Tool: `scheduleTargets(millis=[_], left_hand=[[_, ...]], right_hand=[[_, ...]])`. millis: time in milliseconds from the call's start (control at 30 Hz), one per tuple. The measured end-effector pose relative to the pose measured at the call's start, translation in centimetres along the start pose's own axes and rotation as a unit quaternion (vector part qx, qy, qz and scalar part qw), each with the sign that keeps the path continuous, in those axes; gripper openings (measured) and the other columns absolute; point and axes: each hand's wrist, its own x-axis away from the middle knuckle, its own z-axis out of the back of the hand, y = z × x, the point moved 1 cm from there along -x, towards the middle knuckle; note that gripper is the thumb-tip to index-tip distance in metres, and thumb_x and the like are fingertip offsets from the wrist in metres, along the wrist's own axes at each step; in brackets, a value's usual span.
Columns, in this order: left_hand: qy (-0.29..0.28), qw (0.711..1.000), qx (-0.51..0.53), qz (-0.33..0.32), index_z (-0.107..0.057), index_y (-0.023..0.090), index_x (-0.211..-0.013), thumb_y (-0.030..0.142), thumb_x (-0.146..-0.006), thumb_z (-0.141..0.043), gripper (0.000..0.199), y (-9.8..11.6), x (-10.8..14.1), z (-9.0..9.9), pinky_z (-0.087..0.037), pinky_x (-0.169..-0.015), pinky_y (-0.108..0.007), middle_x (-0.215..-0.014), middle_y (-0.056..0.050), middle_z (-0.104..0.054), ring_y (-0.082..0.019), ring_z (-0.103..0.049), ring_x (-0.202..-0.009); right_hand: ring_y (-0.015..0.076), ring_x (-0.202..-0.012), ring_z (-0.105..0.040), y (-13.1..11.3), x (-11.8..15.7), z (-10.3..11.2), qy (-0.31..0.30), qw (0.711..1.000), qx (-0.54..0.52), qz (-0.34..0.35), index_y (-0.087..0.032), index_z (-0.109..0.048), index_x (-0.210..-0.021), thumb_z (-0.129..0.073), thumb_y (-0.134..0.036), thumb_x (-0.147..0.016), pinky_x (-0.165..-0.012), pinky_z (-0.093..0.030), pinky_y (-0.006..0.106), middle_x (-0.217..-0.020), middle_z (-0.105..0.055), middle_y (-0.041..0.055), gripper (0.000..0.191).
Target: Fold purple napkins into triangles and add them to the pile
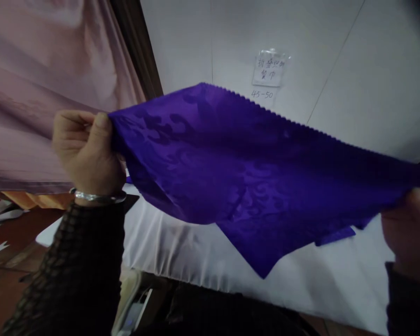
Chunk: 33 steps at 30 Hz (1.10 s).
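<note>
A purple cloth [196, 163] with a swirling leaf pattern and a zigzag-cut edge is stretched in the air between my two hands. My left hand [91, 149] is closed, pinching one corner between thumb and fingers. At the far right my right hand [411, 228] grips the opposite end; part of that hand is cut off by the frame edge. One corner of the cloth hangs down at the middle, over the white-covered table [168, 247]. Beneath the held cloth, a bit more purple fabric [336, 236] shows; I cannot tell whether it is a separate piece.
A pink curtain [38, 93] hangs at the left. On the white wall [182, 42] behind the table is a label in a clear sleeve [267, 70] with handwriting. Scraps of white material [3, 214] lie at the left above the reddish tiled floor [24, 280].
</note>
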Motion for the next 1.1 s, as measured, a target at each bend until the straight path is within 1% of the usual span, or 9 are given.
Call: scheduleTargets(millis=[100, 200, 300, 467, 600, 733, 867, 1000, 1100], left_hand=[[-0.033, 0.998, -0.001, 0.047, -0.053, 0.019, -0.080, 0.028, -0.087, -0.061, 0.013, -3.7, -1.9, -3.1, -0.037, -0.068, -0.033, -0.073, 0.005, -0.054, -0.010, -0.058, -0.081], [-0.094, 0.967, -0.098, 0.215, -0.050, 0.015, -0.074, 0.025, -0.085, -0.058, 0.017, -9.3, -1.9, -7.0, -0.039, -0.067, -0.027, -0.067, 0.006, -0.051, -0.008, -0.052, -0.071], [-0.136, 0.938, -0.140, 0.285, -0.051, 0.015, -0.064, 0.024, -0.080, -0.062, 0.021, -14.1, 0.2, -9.4, -0.040, -0.068, -0.028, -0.060, 0.004, -0.052, -0.010, -0.050, -0.066], [-0.178, 0.897, -0.191, 0.357, -0.054, 0.015, -0.062, 0.038, -0.078, -0.060, 0.028, -18.5, 4.9, -10.0, -0.041, -0.069, -0.028, -0.060, 0.000, -0.056, -0.014, -0.050, -0.067], [-0.205, 0.866, -0.211, 0.405, -0.059, 0.011, -0.072, 0.037, -0.076, -0.061, 0.027, -20.5, 7.8, -9.6, -0.042, -0.068, -0.029, -0.068, -0.006, -0.062, -0.017, -0.055, -0.071], [-0.246, 0.836, -0.208, 0.444, -0.058, 0.008, -0.095, 0.036, -0.078, -0.058, 0.033, -21.9, 10.5, -8.3, -0.044, -0.064, -0.027, -0.082, -0.011, -0.066, -0.018, -0.060, -0.074], [-0.294, 0.818, -0.201, 0.451, -0.053, 0.009, -0.110, 0.031, -0.079, -0.054, 0.039, -21.6, 13.5, -5.0, -0.046, -0.064, -0.026, -0.102, -0.015, -0.065, -0.018, -0.063, -0.080], [-0.350, 0.806, -0.209, 0.429, -0.057, 0.015, -0.106, 0.036, -0.071, -0.062, 0.041, -19.1, 17.2, -0.6, -0.047, -0.068, -0.029, -0.100, -0.011, -0.067, -0.019, -0.062, -0.075], [-0.438, 0.788, -0.256, 0.349, -0.053, 0.017, -0.115, 0.047, -0.073, -0.059, 0.052, -16.1, 19.9, 1.8, -0.046, -0.069, -0.031, -0.100, -0.009, -0.065, -0.019, -0.061, -0.069]], right_hand=[[0.0089, -0.059, -0.049, 2.2, -4.9, -4.0, -0.083, 0.996, -0.021, 0.001, -0.018, -0.055, -0.066, -0.070, -0.030, -0.071, -0.065, -0.041, 0.030, -0.064, -0.052, -0.0030, 0.019], [0.0049, -0.060, -0.046, 5.8, -9.6, -8.5, -0.167, 0.975, 0.135, -0.052, -0.010, -0.057, -0.075, -0.056, -0.030, -0.082, -0.062, -0.035, 0.027, -0.070, -0.057, 0.0007, 0.021], [0.0040, -0.059, -0.047, 9.3, -12.2, -12.5, -0.174, 0.947, 0.240, -0.125, -0.004, -0.059, -0.077, -0.054, -0.026, -0.082, -0.057, -0.032, 0.025, -0.070, -0.060, 0.0036, 0.024], [0.0092, -0.054, -0.055, 13.9, -11.4, -17.4, -0.174, 0.947, 0.177, -0.205, -0.010, -0.058, -0.079, -0.052, -0.015, -0.084, -0.052, -0.043, 0.022, -0.063, -0.060, 0.0030, 0.009], [0.0139, -0.091, -0.063, 17.0, -8.1, -19.3, -0.180, 0.954, 0.078, -0.225, -0.014, -0.057, -0.104, -0.050, -0.021, -0.086, -0.073, -0.052, 0.026, -0.103, -0.066, 0.0105, 0.020], [0.0214, -0.118, -0.052, 19.5, -3.9, -18.2, -0.250, 0.946, 0.111, -0.174, -0.014, -0.055, -0.121, -0.060, -0.033, -0.079, -0.094, -0.044, 0.039, -0.132, -0.052, 0.0158, 0.046], [0.0247, -0.115, -0.054, 20.6, 2.1, -13.8, -0.397, 0.893, 0.189, -0.093, -0.015, -0.065, -0.108, -0.064, -0.037, -0.073, -0.104, -0.035, 0.046, -0.119, -0.063, 0.0127, 0.041], [0.0256, -0.123, -0.048, 19.4, 9.4, -8.2, -0.514, 0.828, 0.221, 0.026, -0.018, -0.065, -0.113, -0.056, -0.036, -0.082, -0.105, -0.033, 0.049, -0.127, -0.058, 0.0128, 0.037], [0.0265, -0.130, -0.040, 17.5, 14.0, -5.6, -0.577, 0.775, 0.249, 0.070, -0.021, -0.058, -0.124, -0.051, -0.032, -0.086, -0.107, -0.029, 0.053, -0.135, -0.051, 0.0123, 0.040]])
